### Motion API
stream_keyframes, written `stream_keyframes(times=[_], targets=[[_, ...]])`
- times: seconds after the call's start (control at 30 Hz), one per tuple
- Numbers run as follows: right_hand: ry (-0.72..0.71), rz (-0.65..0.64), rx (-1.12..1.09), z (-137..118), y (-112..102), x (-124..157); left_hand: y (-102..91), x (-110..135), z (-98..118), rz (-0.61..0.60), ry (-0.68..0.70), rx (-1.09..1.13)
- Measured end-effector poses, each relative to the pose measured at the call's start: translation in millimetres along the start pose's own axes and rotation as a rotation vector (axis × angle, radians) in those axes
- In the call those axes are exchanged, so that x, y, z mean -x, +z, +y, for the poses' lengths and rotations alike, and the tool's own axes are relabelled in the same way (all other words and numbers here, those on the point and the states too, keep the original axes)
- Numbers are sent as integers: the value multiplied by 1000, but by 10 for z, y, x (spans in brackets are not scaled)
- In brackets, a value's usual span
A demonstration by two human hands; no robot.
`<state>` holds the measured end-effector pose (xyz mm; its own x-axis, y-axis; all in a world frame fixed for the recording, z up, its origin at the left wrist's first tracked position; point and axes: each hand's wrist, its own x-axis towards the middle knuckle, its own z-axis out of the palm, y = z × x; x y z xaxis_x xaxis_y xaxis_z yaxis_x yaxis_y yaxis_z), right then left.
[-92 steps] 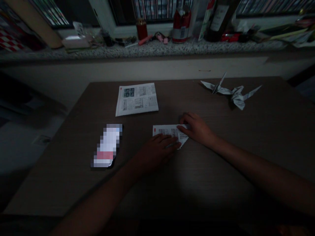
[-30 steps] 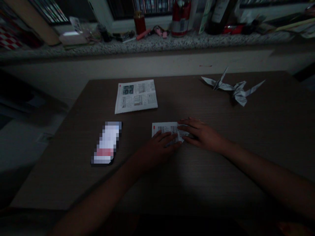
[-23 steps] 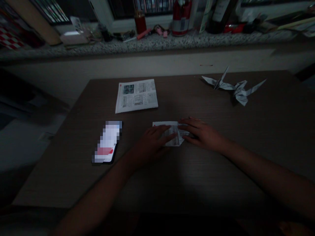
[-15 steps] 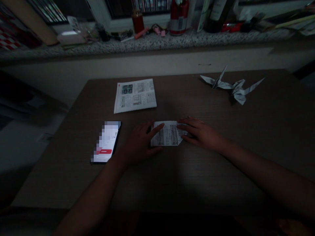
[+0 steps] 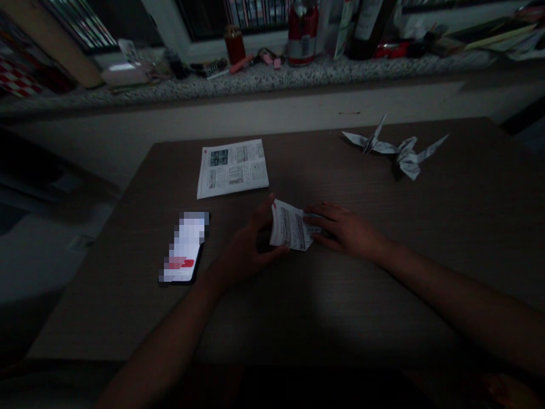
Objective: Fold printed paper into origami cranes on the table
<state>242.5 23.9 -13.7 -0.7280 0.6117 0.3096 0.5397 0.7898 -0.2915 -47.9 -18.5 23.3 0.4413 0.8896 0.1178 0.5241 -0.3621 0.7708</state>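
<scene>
A small folded sheet of printed paper lies on the table in front of me, its left part lifted and curved. My left hand spans that raised part, fingers at the far edge and thumb at the near corner. On the paper's right end rests my right hand, its fingers stretched out and pressing down. The creases beneath those fingers are hidden.
Left of my hands lies a lit phone. A larger folded printed sheet lies farther back. Two folded paper cranes, one left and one right, stand at the back right. Behind the table, a stone sill carries bottles and clutter.
My left hand has raised the left part of the paper, which lay flat before and now curves upward. My right hand stays on the right end. The view has shifted slightly.
</scene>
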Motion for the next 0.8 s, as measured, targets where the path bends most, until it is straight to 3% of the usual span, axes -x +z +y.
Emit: stream_keyframes(times=[0.17,0.47,0.8], targets=[[3,19,-27,-9,0,0,80,0,20,-40,83,-57],[7,-5,-22,-14,-13,-7,64,2,67,-45,43,-76],[-2,3,-19,-2,-3,-3,-2,-27,2,129,-81,-117]])
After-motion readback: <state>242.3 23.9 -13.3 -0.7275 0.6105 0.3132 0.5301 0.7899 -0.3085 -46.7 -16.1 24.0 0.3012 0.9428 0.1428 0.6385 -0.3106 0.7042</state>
